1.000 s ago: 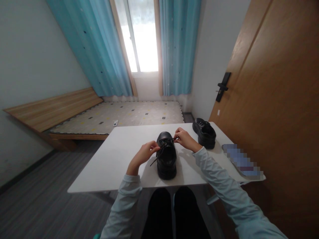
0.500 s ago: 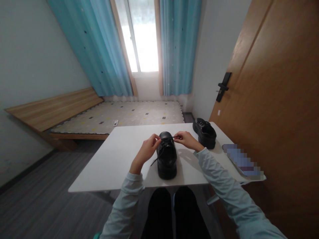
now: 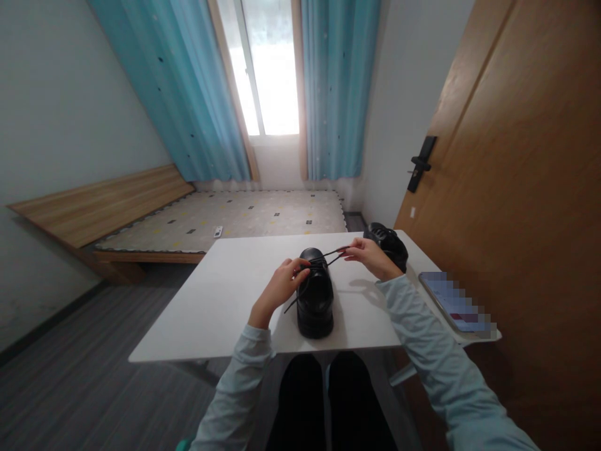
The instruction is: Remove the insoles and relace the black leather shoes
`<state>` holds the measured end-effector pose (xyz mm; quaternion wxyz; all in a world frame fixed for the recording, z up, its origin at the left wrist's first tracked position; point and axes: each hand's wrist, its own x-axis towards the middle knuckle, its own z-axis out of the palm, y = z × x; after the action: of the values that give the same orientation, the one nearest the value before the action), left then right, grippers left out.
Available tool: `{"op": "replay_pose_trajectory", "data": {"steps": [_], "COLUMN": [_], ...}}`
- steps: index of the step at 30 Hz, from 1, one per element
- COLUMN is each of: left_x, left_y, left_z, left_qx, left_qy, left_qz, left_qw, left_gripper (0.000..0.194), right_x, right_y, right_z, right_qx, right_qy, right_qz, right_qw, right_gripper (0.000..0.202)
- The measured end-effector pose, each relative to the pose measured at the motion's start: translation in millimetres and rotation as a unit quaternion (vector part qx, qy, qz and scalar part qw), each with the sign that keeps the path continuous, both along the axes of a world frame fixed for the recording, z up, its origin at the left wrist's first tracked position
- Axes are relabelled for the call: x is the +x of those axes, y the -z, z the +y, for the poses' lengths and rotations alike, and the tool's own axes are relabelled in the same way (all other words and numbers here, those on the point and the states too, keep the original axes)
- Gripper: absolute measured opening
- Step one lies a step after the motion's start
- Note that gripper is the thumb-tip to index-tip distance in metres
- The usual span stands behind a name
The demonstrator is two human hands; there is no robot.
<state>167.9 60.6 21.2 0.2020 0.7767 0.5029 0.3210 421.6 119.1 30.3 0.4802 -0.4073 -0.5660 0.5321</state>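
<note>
A black shoe [image 3: 315, 313] stands on the white table [image 3: 211, 300], its toe pointing away from me. At the left side of its lacing, my left hand [image 3: 282, 285] is closed, thumb and fingertips gripping the laced edge. Whether lace also lies between those fingers is hidden. My right hand [image 3: 369, 255] pinches the black shoelace [image 3: 334, 252], which stretches in two strands from the shoe's right side. One loose lace end hangs over the left side of the shoe. Behind my right hand is a second black shoe [image 3: 379, 235], partly covered by it.
A tablet-like flat object [image 3: 446, 297], blurred over, lies at the table's right edge beside the wooden door [image 3: 516, 188]. Beyond the table is a bed [image 3: 263, 210] with a small white device [image 3: 218, 232] on it. My legs are under the table's near edge.
My right hand has moved right and slightly up, drawing the lace out into longer strands. My left hand has shifted a little right, over the lacing. The shoe stays in place.
</note>
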Motion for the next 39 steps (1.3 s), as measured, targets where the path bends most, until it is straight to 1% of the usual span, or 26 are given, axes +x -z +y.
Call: {"op": "replay_pose_trajectory", "data": {"steps": [4,7,12,16,19,21,24,29,33,39], "left_x": [-1.5,-1.6,-0.7,-1.3,-2.4,-3.0,-3.6,-2.6,-1.4,-2.5], "left_y": [1.6,2.6,4.4,5.1,5.8,6.3,6.5,4.1,2.8,5.1], "left_z": [1.1,1.8,2.7,3.0,3.0,3.0,2.8,2.2,1.6,2.3], "left_qx": [0.003,-0.005,-0.016,-0.016,-0.015,-0.014,-0.013,-0.014,-0.019,-0.017], "left_qy": [0.0,0.001,0.003,0.003,0.005,0.006,0.007,0.006,0.0,0.003], "left_qz": [0.003,-0.002,-0.018,-0.02,-0.022,-0.023,-0.025,-0.02,-0.016,-0.018], "left_qw": [1.0,1.0,1.0,1.0,1.0,1.0,1.0,1.0,1.0,1.0], "left_gripper": [0.03,0.031,0.031,0.031,0.031,0.032,0.031,0.031,0.031,0.032], "right_x": [1.3,0.8,1.5,2.9,3.6,4.6,8.8,21.5,25.7,18.6], "right_y": [-2.4,-4.1,-2.5,-0.4,0.0,-0.1,-1.1,-7.1,-13.3,-17.2], "right_z": [-4.4,-7.2,-7.6,-7.3,-7.3,-6.7,-3.9,2.4,1.8,-3.5], "right_qx": [-0.067,-0.097,-0.102,-0.094,-0.086,-0.068,-0.014,0.083,0.137,0.193], "right_qy": [-0.034,-0.061,-0.084,-0.06,-0.05,-0.035,0.01,0.037,0.062,0.129], "right_qz": [0.072,0.112,0.14,0.122,0.102,0.069,-0.013,-0.11,-0.147,-0.179], "right_qw": [0.995,0.987,0.981,0.986,0.99,0.995,1.0,0.99,0.978,0.956], "right_gripper": [0.023,0.021,0.017,0.015,0.019,0.023,0.029,0.031,0.029,0.03]}}
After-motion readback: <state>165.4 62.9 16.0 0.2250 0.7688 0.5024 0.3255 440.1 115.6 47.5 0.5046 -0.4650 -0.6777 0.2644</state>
